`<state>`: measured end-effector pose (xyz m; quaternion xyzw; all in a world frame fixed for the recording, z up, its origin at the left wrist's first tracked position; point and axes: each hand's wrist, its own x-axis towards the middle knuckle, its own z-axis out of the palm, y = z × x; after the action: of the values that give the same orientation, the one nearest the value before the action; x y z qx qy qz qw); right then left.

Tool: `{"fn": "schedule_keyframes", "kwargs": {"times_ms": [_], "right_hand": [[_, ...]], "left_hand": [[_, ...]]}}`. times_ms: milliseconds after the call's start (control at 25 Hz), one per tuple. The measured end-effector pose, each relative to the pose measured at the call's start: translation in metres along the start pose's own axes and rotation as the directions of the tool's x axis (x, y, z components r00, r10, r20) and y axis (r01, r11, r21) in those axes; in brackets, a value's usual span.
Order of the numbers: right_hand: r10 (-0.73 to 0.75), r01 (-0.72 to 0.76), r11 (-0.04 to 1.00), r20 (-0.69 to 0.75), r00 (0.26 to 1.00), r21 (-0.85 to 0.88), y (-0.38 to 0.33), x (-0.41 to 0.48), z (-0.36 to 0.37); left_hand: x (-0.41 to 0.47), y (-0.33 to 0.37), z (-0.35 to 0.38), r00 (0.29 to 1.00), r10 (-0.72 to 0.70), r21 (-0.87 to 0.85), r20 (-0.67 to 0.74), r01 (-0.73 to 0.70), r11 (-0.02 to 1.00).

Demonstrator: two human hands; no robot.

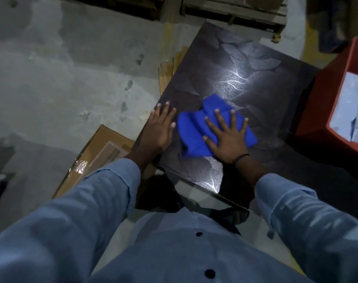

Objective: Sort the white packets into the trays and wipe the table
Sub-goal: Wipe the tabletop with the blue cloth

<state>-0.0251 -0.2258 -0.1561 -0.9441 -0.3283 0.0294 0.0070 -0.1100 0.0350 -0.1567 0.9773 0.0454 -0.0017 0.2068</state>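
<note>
A crumpled blue cloth (196, 127) lies near the middle of a small dark table (245, 78) with a leaf pattern and a glossy top. My right hand (227, 137) presses flat on the cloth, fingers spread and straight. My left hand (160, 127) rests flat on the table's left edge, fingers straight, beside the cloth and not touching it. A red tray (325, 94) stands at the table's right side with pale, whitish packets (353, 111) inside it.
A flat cardboard box (96, 154) with clear tape lies on the grey concrete floor to the table's left. Wooden strips (166, 72) lean by the table's far left edge. Dark wooden pallets (235, 13) sit beyond the table.
</note>
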Motion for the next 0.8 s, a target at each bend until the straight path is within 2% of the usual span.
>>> {"fn": "schedule_keyframes", "kwargs": {"times_ms": [80,120,160,200,280,320,360,400,440,480,520,560,600,640,680,720,760,800], "right_hand": [[0.274,-0.274,0.956,0.018,0.962,0.104,0.009,0.016,0.0],[0.352,-0.354,0.926,0.036,0.935,0.134,0.002,0.022,0.0],[0.363,-0.365,0.922,0.039,0.931,0.129,-0.008,0.025,0.0],[0.303,-0.303,0.947,0.021,0.953,0.105,-0.019,0.025,0.002],[-0.007,0.008,0.999,-0.017,1.0,0.051,-0.026,0.014,0.005],[-0.184,0.184,0.983,-0.029,0.983,0.024,-0.018,0.009,0.005],[-0.301,0.301,0.954,-0.047,0.953,-0.006,-0.003,0.009,0.005],[-0.319,0.318,0.948,-0.071,0.945,-0.025,0.011,0.013,0.007],[-0.22,0.219,0.976,-0.104,0.97,-0.015,0.021,0.02,0.008],[-0.016,0.02,0.999,-0.123,0.992,0.033,0.022,0.026,0.008],[0.19,-0.179,0.979,-0.124,0.974,0.097,0.014,0.032,0.006],[0.289,-0.275,0.953,-0.104,0.952,0.128,0.0,0.036,0.006],[0.252,-0.242,0.964,-0.09,0.963,0.112,-0.017,0.036,0.006],[0.085,-0.08,0.994,-0.078,0.993,0.073,-0.027,0.03,0.009],[-0.143,0.145,0.989,-0.06,0.988,0.039,-0.028,0.022,0.009],[-0.34,0.341,0.94,-0.04,0.94,0.012,-0.016,0.018,0.007],[-0.432,0.432,0.902,-0.041,0.901,-0.009,0.002,0.019,0.005],[-0.412,0.411,0.911,-0.061,0.909,-0.023,0.016,0.022,0.005]], "left_hand": [[0.016,0.003,0.005,1.0,0.019,0.058,0.001,-0.019,0.998],[0.022,0.005,0.008,1.0,0.021,0.09,0.004,-0.021,0.996],[0.026,0.005,0.011,1.0,0.025,0.116,0.008,-0.026,0.993],[0.028,0.004,0.013,0.999,0.033,0.131,0.01,-0.034,0.991],[0.03,0.001,0.015,0.999,0.049,0.138,0.015,-0.05,0.989],[0.029,0.001,0.015,0.999,0.053,0.134,0.013,-0.054,0.989],[0.029,0.001,0.016,0.998,0.055,0.13,0.008,-0.055,0.99],[0.029,0.001,0.016,0.999,0.054,0.129,-0.002,-0.053,0.99],[0.03,0.002,0.016,0.999,0.052,0.13,-0.012,-0.05,0.99],[0.029,0.003,0.016,0.999,0.047,0.132,-0.022,-0.044,0.99],[0.029,0.004,0.015,0.999,0.041,0.136,-0.031,-0.037,0.99],[0.03,0.003,0.016,0.999,0.04,0.144,-0.033,-0.035,0.989],[0.03,0.002,0.018,0.999,0.042,0.154,-0.028,-0.037,0.987],[0.031,0.0,0.02,0.999,0.044,0.165,-0.017,-0.041,0.985],[0.031,-0.001,0.021,0.999,0.041,0.175,-0.007,-0.04,0.984],[0.031,-0.001,0.022,0.999,0.035,0.181,-0.003,-0.034,0.983],[0.031,-0.001,0.023,0.999,0.032,0.184,-0.007,-0.031,0.983],[0.031,-0.001,0.022,0.999,0.036,0.185,-0.015,-0.032,0.982]]}}
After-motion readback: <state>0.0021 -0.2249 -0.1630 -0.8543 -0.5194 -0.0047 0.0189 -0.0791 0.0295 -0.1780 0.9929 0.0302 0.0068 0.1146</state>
